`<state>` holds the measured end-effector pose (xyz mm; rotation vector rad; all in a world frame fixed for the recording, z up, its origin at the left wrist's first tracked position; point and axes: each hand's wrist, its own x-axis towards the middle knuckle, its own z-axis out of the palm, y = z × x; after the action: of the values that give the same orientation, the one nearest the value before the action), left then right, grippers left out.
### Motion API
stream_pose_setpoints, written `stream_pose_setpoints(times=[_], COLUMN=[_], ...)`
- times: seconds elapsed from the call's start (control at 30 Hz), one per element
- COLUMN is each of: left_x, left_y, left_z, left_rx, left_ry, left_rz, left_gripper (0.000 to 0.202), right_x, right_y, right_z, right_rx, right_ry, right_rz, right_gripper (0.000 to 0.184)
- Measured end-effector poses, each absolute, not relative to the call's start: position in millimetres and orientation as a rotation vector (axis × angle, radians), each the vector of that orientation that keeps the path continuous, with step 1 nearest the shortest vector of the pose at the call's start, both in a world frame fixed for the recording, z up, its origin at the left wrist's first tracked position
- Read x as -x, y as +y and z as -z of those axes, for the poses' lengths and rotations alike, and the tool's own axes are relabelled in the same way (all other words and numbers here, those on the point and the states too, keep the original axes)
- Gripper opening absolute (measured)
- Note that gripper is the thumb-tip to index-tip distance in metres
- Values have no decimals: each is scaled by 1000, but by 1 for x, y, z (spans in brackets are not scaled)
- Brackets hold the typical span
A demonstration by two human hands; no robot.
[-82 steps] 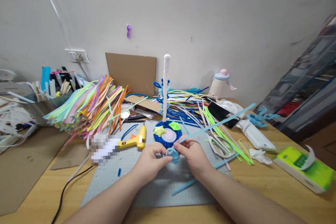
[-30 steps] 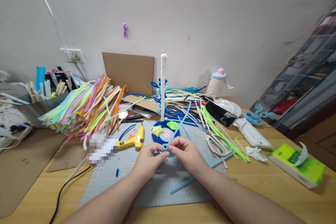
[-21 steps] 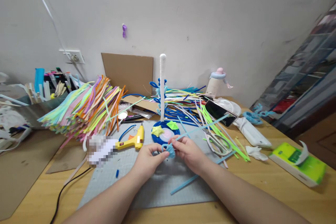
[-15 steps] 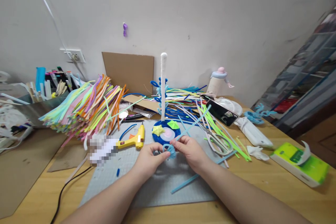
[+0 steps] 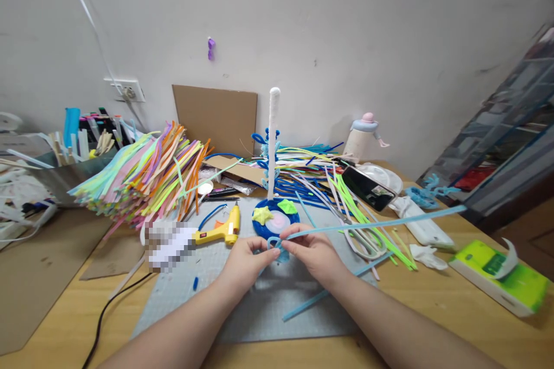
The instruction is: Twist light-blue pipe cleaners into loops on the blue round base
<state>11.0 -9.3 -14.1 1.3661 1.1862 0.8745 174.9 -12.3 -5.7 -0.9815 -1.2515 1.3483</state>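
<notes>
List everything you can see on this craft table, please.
light blue pipe cleaner: one, coil between both hands, tail rightward
spare pipe cleaner: one, light blue, on mat
large pipe cleaner pile: one, mixed colours, rear left
smaller pipe cleaner pile: one, blue and green, rear centre
round base with post: one, blue and white, behind hands
glue gun: one, yellow, left of base
scissors: one, pale handles, right of hands
phone: one, black, rear right
tissue pack: one, green, far right
cutting mat: one, grey, under the hands
left hand, right hand: pinching the coil
</notes>
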Motion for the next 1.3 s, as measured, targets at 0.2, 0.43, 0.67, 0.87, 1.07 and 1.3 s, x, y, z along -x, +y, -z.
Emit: stream_pose_setpoints(times=[0.2, 0.43, 0.67, 0.87, 1.07, 1.3], left_x=[-11, -12, -13, -14, -14, -13], left_y=[-11, -11, -14, -12, -11, -16], left_z=[12, 6, 6, 6, 8, 9], left_rx=[-1388, -1540, -1513, -1192, -1239, -1486], left_ry=[1191, 1229, 1217, 1144, 1155, 1300], left_rz=[-923, -957, -953, -920, -907, -894], left_gripper=[26, 21, 23, 33, 33, 28], right_x=[-170, -170, -170, -171, -170, -170], right_y=[-14, -14, -13, -14, -12, -10], right_z=[9, 9, 13, 9, 13, 13], right_rx=[920, 856, 897, 852, 953, 1051], right_ry=[-996, -944, -996, -968, -997, -1203], right_rz=[-1534, -1661, -1550, -1644, -1554, -1363], right_gripper=[21, 19, 19, 19, 22, 18])
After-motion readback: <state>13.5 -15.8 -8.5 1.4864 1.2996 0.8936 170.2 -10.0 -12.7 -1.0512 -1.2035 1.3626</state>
